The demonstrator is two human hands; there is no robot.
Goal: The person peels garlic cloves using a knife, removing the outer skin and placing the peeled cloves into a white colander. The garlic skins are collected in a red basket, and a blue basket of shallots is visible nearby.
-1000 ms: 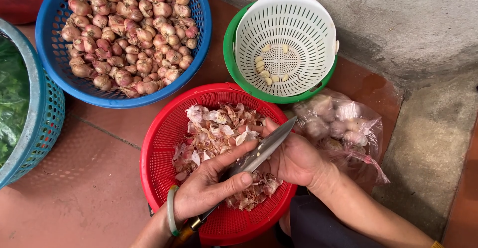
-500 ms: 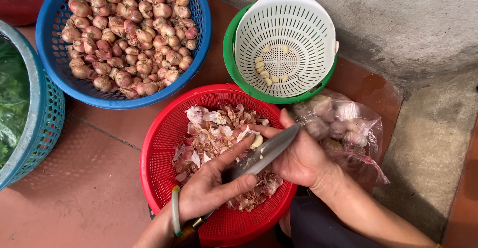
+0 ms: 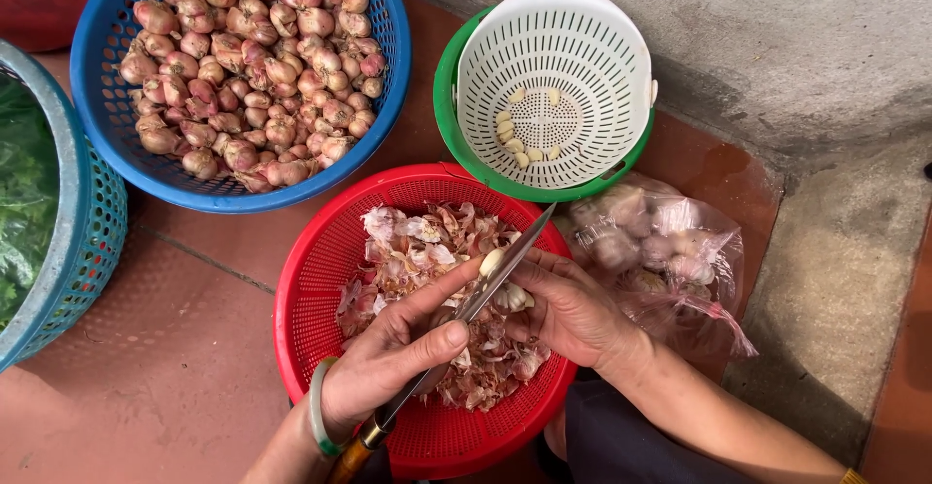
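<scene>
A knife [image 3: 466, 321] is gripped in the left hand [image 3: 393, 363], the fingers curled around the handle end and the thumb laid along the blade, whose tip points up and to the right across the red basket [image 3: 311, 300]. A pale green bangle [image 3: 318, 408] is worn on that wrist. A garlic clove [image 3: 492, 262] is pinched between the extended left forefinger and the fingers of the right hand [image 3: 573, 309], which are closed narrowly around it and around a partly peeled garlic piece [image 3: 513, 298] just below the blade. Compared with half a second before, the two hands are drawn closer together over the basket and the clove is now pressed against the blade's upper edge, while the blade tip is raised slightly nearer the basket's far rim. Papery pink and white skins [image 3: 417, 251] are heaped in the red basket under both hands. Just to the right, a clear plastic bag of garlic bulbs [image 3: 660, 246] is seen lying on the tiled floor. Farther off, a white colander [image 3: 602, 66] holding a few peeled cloves [image 3: 515, 134] is nested in a green bowl [image 3: 449, 115], and a blue basket [image 3: 107, 105] filled with shallots [image 3: 252, 66] is placed to its left, unmoved. At the left edge, a teal basket [image 3: 83, 241] with leafy greens [image 3: 24, 202] is partly shown.
</scene>
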